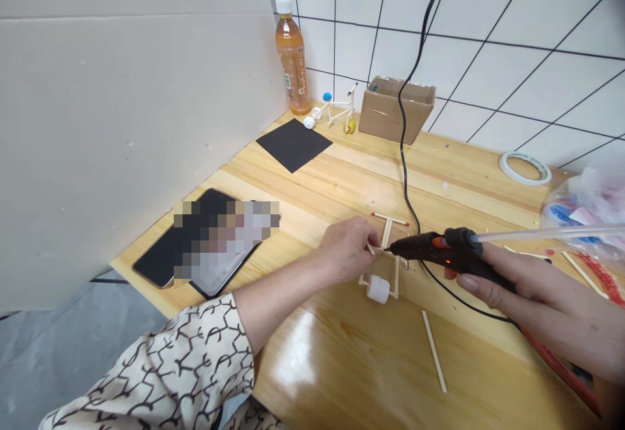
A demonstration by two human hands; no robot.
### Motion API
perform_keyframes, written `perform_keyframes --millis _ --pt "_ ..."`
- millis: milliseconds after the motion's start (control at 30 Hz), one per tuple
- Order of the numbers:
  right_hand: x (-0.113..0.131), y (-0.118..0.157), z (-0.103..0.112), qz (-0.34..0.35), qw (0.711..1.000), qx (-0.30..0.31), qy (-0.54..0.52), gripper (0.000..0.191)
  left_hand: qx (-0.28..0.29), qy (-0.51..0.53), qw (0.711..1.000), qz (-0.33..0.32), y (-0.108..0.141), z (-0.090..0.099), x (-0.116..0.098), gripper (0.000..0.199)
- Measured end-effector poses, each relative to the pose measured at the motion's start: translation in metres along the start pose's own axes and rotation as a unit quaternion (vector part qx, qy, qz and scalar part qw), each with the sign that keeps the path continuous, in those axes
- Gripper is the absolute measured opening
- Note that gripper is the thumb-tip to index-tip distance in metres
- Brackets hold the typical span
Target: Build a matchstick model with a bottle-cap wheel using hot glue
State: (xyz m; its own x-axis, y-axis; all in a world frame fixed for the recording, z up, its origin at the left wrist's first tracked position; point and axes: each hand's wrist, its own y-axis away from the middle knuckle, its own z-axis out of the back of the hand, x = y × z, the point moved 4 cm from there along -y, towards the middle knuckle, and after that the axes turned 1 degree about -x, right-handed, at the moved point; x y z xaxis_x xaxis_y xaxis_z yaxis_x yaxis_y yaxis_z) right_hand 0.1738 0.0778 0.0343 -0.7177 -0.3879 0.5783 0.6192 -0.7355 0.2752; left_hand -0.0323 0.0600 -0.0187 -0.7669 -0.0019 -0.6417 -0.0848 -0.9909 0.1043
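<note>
A black hot glue gun (439, 251) is gripped by the right hand (547, 306), with the fingers (481, 290) closed around its handle. A long clear glue stick (547, 233) is seen at its back end, and a small red light is lit on its side. No brand can be read on it. The tip of the gun is held just beside a thin wooden stick (374, 249), which is pinched by the left hand (344, 251). Below the hands, a small stick frame (387, 231) with a white wheel (377, 289) is lying on the wooden worktop (342, 345). Part of the frame is hidden by the hands and the gun.

Farther back, a bottle of orange drink (293, 58) is standing, but the words on its label are too small to read. A brown cardboard box (396, 109), a black sheet (293, 144) and a finished-looking stick model (339, 109) are set there too. A roll of tape (525, 168) is near the right edge, and its print cannot be made out. The screen of a phone (205, 241) is hidden by blur. A plastic bag (586, 208) is cut off by the edge of the view.
</note>
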Motion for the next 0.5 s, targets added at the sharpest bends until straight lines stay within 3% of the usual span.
perform_keyframes --millis 500 --pt "0.0002 0.0021 0.0027 -0.013 1.000 -0.014 0.010 0.030 0.006 0.002 1.000 0.003 0.0001 0.0001 0.0005 0.011"
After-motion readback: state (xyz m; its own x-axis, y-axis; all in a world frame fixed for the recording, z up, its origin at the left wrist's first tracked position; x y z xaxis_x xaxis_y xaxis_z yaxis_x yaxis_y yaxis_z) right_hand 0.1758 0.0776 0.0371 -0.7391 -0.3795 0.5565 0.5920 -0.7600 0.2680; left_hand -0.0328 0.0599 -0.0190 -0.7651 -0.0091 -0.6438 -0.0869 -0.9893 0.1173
